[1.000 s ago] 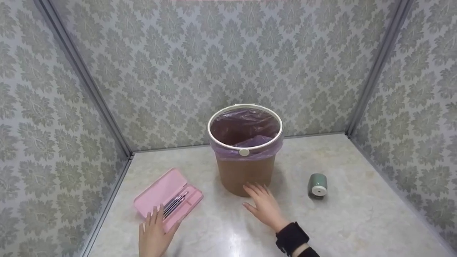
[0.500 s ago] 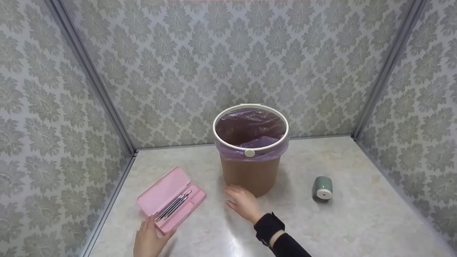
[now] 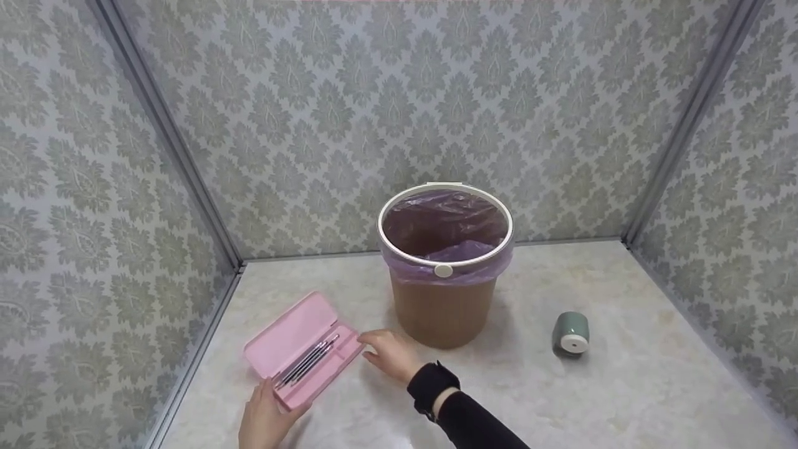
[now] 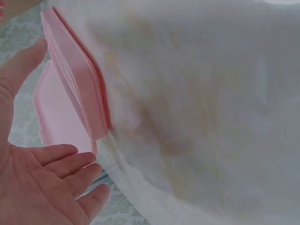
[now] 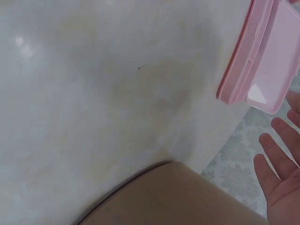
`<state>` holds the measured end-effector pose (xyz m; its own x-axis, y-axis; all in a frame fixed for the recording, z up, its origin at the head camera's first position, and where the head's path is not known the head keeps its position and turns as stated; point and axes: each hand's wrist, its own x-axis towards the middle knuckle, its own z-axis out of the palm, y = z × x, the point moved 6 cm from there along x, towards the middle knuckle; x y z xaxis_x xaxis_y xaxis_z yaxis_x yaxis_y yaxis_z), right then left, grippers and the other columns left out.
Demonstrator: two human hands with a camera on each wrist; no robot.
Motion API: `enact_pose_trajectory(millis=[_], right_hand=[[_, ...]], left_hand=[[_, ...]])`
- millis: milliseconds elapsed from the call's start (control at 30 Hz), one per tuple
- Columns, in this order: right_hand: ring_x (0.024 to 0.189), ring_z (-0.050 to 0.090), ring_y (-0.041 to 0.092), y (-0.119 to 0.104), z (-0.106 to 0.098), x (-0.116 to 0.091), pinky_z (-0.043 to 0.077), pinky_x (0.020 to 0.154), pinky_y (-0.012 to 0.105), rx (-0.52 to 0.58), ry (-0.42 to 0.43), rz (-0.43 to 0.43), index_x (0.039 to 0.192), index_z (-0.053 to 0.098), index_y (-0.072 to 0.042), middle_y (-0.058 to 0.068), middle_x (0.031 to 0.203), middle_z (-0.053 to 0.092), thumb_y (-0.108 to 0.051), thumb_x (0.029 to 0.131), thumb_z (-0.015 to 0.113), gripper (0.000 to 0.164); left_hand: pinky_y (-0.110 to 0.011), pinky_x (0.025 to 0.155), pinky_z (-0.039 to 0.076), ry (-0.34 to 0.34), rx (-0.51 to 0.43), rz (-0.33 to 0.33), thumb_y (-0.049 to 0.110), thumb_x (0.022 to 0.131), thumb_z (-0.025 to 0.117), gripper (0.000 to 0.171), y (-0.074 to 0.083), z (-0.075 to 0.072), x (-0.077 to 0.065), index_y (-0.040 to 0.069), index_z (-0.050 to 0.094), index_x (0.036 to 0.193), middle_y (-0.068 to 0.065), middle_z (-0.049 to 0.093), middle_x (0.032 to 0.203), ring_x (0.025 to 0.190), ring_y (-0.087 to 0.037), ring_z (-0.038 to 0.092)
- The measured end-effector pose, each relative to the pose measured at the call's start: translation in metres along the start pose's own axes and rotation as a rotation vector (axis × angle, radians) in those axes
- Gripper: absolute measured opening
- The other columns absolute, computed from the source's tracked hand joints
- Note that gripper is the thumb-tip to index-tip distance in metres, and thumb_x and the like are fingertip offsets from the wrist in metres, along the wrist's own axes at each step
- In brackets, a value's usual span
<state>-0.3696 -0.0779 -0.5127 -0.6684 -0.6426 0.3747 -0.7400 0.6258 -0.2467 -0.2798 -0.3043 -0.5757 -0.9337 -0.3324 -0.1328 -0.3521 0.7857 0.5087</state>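
Observation:
An open pink pencil case point(image 3: 290, 340) lies at the left of the table, its lid tipped back and several dark pencils point(image 3: 307, 363) in its tray. My left hand point(image 3: 267, 415) is at the case's near left end. In the left wrist view, that hand point(image 4: 42, 183) has its fingers extended and its thumb alongside the case. My right hand point(image 3: 394, 357), with a black band round its wrist, reaches the case's right end. Its fingers look straight and spread in the right wrist view, close to the case point(image 5: 243, 61); whether they touch it I cannot tell.
A brown bin point(image 3: 442, 312) with a white rim and purple liner stands just beyond my right hand. On the right lies a small green cylinder point(image 3: 572, 327) with a white, holed end. Patterned wall panels point(image 3: 436, 93) enclose the marbled table point(image 3: 530, 399).
My right hand has moved left from in front of the bin to the case's right end. My left hand has settled slightly lower, at the near end. The camera view has shifted slightly left.

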Motion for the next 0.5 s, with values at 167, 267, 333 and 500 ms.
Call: enact_pose_trajectory(millis=[167, 267, 333, 500], right_hand=[[0.097, 0.065, 0.010, -0.011, 0.010, 0.010, 0.050, 0.084, 0.022, 0.020, -0.055, -0.001, 0.107, 0.066, -0.016, -0.003, 0.104, 0.071, -0.011, 0.083, 0.065, 0.025], [0.095, 0.066, 0.009, -0.014, 0.016, 0.012, 0.050, 0.082, 0.021, -0.014, -0.082, 0.019, 0.105, 0.068, -0.017, -0.005, 0.102, 0.071, -0.011, 0.082, 0.065, 0.024], [0.092, 0.066, 0.009, -0.018, 0.022, 0.013, 0.050, 0.079, 0.021, -0.045, -0.092, 0.022, 0.103, 0.069, -0.017, -0.005, 0.100, 0.071, -0.011, 0.082, 0.066, 0.022], [0.078, 0.066, 0.008, -0.037, 0.045, 0.012, 0.049, 0.063, 0.022, -0.128, -0.107, 0.010, 0.090, 0.070, -0.020, -0.009, 0.087, 0.071, -0.013, 0.081, 0.066, 0.013]], left_hand=[[-0.058, 0.104, 0.029, -0.042, -0.015, -0.043, 0.062, 0.062, 0.071, 0.114, -0.003, 0.005, 0.000, -0.007, 0.023, 0.139, -0.031, 0.035, 0.136, 0.125, -0.046, 0.037], [-0.057, 0.105, 0.028, -0.077, -0.021, -0.065, 0.061, 0.062, 0.072, 0.115, -0.004, 0.010, -0.001, -0.007, 0.021, 0.140, -0.031, 0.033, 0.138, 0.127, -0.047, 0.035], [-0.056, 0.104, 0.030, -0.093, -0.017, -0.068, 0.061, 0.062, 0.072, 0.114, -0.006, 0.013, -0.003, -0.008, 0.022, 0.139, -0.031, 0.035, 0.137, 0.126, -0.047, 0.036], [-0.056, 0.101, 0.033, -0.160, -0.041, -0.137, 0.062, 0.054, 0.075, 0.117, -0.023, 0.023, -0.011, 0.000, 0.024, 0.139, -0.028, 0.039, 0.134, 0.122, -0.043, 0.041]])
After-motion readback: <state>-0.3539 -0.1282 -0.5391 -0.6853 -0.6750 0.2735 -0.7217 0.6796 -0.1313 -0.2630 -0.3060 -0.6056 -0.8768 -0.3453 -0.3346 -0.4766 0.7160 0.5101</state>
